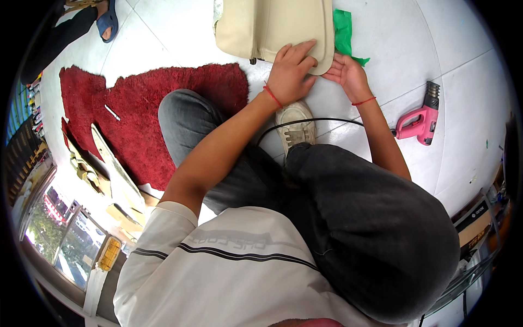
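A beige panel with a smooth, leather-like covering [294, 24] lies on the floor at the top, its rounded corner toward me. On that corner rests my left hand [294, 68], open, its fingers stretched over the surface. My right hand [348, 75] is palm up at the corner's right edge; its outstretched fingertips touch the rim and are partly hidden there. Green tape or sheet [343, 35] lies along the panel's right side. Each wrist has a thin red string.
A pink heat gun [420, 120] lies at the right, a black cord [327, 119] running past my shoe [297, 128]. At the left are a shaggy red mat [147, 109] and a pale, long trim piece [114, 166]. Another person's sandalled foot [107, 24] is at the upper left.
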Demonstrator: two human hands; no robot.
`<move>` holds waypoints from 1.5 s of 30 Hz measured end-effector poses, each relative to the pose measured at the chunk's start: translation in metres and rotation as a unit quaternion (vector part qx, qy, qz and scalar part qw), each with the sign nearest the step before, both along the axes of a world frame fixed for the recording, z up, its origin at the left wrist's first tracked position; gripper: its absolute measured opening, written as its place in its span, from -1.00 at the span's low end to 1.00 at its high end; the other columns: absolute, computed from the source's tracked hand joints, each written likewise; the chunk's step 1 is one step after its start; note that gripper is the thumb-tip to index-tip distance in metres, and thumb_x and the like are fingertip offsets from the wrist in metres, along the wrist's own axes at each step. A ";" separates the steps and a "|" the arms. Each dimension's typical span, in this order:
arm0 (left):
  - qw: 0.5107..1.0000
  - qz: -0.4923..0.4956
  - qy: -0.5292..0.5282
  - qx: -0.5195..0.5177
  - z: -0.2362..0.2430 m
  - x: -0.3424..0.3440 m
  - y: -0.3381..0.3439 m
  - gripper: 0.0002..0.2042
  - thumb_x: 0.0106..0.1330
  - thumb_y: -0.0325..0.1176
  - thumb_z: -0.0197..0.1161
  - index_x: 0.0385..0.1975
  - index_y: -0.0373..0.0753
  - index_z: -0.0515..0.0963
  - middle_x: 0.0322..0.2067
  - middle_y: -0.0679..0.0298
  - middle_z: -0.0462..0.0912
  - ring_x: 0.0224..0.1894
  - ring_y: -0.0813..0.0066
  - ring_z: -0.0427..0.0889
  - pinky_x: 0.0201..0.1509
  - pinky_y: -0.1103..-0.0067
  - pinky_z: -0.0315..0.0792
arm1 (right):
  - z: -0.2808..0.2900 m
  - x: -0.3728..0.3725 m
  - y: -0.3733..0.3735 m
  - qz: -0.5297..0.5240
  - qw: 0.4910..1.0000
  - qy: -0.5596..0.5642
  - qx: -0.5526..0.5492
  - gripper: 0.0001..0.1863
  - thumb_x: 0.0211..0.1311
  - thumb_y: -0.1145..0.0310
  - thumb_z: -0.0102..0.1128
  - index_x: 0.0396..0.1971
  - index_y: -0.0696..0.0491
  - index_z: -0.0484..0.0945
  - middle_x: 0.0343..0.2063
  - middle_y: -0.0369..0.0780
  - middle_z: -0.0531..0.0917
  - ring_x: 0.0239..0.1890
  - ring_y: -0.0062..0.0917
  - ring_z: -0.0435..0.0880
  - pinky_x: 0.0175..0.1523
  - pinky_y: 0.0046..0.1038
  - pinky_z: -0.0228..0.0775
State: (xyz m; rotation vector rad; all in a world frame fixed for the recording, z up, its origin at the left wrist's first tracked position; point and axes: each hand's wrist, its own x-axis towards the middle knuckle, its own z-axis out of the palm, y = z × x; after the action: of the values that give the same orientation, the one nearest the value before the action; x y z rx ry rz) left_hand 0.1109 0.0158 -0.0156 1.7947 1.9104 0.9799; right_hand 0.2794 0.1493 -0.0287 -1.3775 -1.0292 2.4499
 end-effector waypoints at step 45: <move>0.947 0.236 -0.204 0.078 0.146 -0.013 -0.020 -0.96 0.25 -0.53 0.30 -0.37 -0.36 0.63 0.09 0.02 0.58 0.18 0.18 0.60 0.18 0.37 0.48 | 0.152 -0.062 -0.023 0.125 0.955 0.166 0.210 -0.62 0.34 0.54 0.17 0.12 0.33 0.58 -0.11 -0.12 0.76 -0.12 -0.57 0.72 0.08 -0.50 0.57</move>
State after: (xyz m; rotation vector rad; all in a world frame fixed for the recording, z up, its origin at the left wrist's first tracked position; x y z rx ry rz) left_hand 0.0984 -0.0047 0.1301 1.0869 2.0598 1.5589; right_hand 0.2170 0.1267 0.1238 -0.7151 -1.5880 2.3147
